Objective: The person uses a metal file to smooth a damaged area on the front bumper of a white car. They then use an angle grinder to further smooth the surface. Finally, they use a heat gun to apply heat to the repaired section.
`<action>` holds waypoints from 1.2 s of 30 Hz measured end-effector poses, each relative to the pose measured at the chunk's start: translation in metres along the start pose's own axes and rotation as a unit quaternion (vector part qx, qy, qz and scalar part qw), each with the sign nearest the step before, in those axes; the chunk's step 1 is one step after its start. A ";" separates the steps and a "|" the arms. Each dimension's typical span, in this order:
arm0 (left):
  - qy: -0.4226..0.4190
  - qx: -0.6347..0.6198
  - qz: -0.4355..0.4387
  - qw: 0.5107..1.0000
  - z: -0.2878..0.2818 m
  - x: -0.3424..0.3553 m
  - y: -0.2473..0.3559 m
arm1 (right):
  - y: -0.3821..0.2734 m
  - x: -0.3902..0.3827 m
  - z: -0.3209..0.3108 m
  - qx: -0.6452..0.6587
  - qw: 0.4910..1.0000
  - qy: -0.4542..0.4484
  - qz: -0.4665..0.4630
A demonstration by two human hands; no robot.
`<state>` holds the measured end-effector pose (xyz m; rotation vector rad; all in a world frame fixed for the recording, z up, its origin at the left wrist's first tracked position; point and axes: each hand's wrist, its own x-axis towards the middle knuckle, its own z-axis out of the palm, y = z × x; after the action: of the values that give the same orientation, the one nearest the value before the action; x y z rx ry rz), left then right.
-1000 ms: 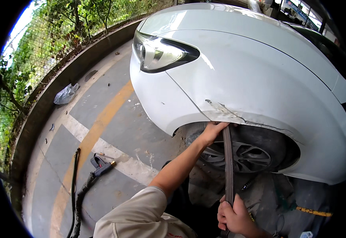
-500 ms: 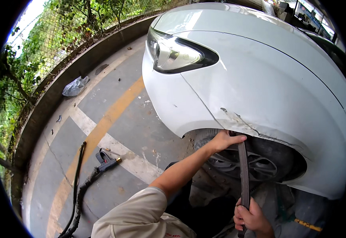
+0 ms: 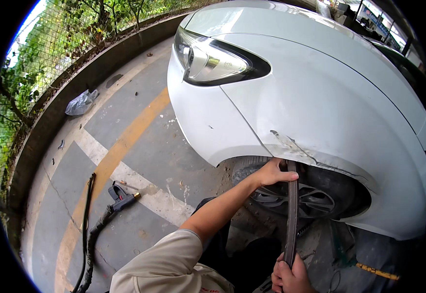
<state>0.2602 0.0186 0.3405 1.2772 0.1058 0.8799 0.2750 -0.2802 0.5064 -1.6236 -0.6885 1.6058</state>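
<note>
My left hand [image 3: 275, 173] is closed round the upper end of a long dark flat metal bar [image 3: 291, 215], just under the lip of the white car's front wheel arch [image 3: 345, 171]. My right hand [image 3: 292, 274] grips the bar's lower end near the bottom edge. The bar stands nearly upright in front of the tire and spoked wheel [image 3: 318, 200]; its top is hidden at the arch. The fender above [image 3: 296, 117] has a creased, scraped dent with cracked paint along the arch edge.
A tool gun [image 3: 122, 199] with a wrapped hose lies on the painted pavement [image 3: 140, 151] at left, beside a black hose [image 3: 87, 205]. A crumpled plastic bag [image 3: 81, 102] lies near the curb [image 3: 61, 88] and mesh fence. A yellow-and-black rod [image 3: 376, 272] lies at lower right.
Against the wheel arch, my left hand's thumb has come across the front of the bar, and the bar's top has shifted slightly toward the right. The camera view has shifted a little.
</note>
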 end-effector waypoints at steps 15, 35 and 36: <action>0.106 0.042 -0.040 0.993 0.009 -0.002 0.023 | -0.006 0.027 -0.059 0.008 0.994 -0.108 0.004; 0.162 0.046 -0.125 0.978 0.016 -0.015 0.014 | 0.014 -0.003 -0.025 0.130 0.987 -0.092 -0.001; 0.175 0.044 -0.125 0.976 0.016 -0.014 0.015 | 0.021 0.005 -0.032 0.113 0.989 -0.099 0.002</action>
<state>0.2513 -0.0028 0.3536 1.1499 0.5783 0.8792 0.3043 -0.2922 0.4845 -1.3161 -0.5794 1.7942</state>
